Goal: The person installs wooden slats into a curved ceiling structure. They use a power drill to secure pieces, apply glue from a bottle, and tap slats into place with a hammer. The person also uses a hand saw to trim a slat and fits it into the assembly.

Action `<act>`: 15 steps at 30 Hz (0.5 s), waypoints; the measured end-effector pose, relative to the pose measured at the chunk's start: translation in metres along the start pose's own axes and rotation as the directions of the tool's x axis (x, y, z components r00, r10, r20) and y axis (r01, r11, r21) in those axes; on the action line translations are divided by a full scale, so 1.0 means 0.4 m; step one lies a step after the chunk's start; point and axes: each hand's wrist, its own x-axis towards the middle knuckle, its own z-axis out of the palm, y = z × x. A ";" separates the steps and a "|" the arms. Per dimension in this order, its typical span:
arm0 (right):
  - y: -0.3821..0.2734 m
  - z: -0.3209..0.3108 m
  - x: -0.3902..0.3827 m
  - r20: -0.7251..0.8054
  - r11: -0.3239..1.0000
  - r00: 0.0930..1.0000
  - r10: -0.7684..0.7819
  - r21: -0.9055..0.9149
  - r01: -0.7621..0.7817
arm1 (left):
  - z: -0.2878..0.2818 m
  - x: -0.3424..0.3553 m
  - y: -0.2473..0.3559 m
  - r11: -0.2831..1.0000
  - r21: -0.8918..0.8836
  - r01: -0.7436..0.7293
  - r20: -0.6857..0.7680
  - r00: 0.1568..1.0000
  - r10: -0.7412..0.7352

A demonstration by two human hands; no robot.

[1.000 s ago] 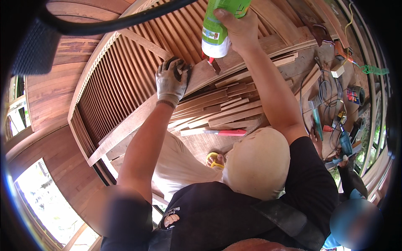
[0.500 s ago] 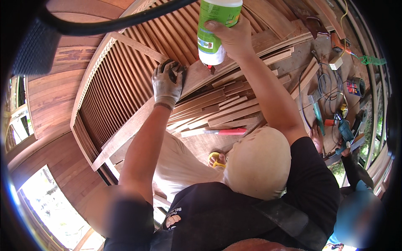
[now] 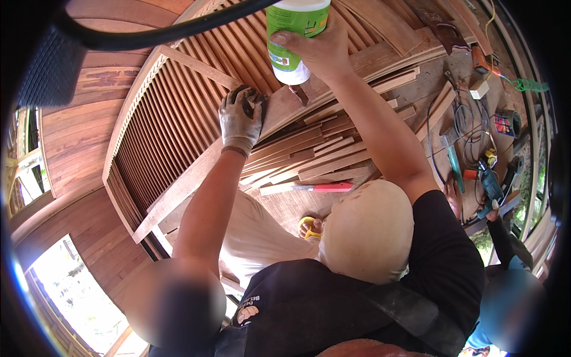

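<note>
In my right hand (image 3: 324, 52) is a green-and-white plastic bottle (image 3: 295, 44), held over the slatted wooden panel (image 3: 172, 113), fingers wrapped round it and the thumb across its label. Just below the bottle, a small dark reddish patch or piece (image 3: 299, 94) shows on the panel's wide board; I cannot tell which. My left hand (image 3: 241, 119), in a white glove with dark fingers, is curled over the panel's wooden frame (image 3: 190, 169), where a crossbar (image 3: 196, 66) meets it. What lies under those fingers is hidden.
Loose wooden strips (image 3: 330, 157) lie beside the panel, with a red-handled tool (image 3: 330, 187) near them. To the right are a handsaw (image 3: 443, 33), an orange tool (image 3: 480, 62), cables, a tin (image 3: 505, 124) and a teal power tool (image 3: 491, 181). Another person (image 3: 514, 297) works at lower right.
My right hand has shifted the bottle left and slightly away over the panel. My left hand keeps its place on the frame, while the whole view has turned slightly.
</note>
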 end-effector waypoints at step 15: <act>-0.028 -0.030 -0.057 -0.039 0.975 0.989 0.141 -0.170 -0.146 | 0.002 0.004 0.002 1.000 -0.018 -0.002 -0.002 1.000 0.001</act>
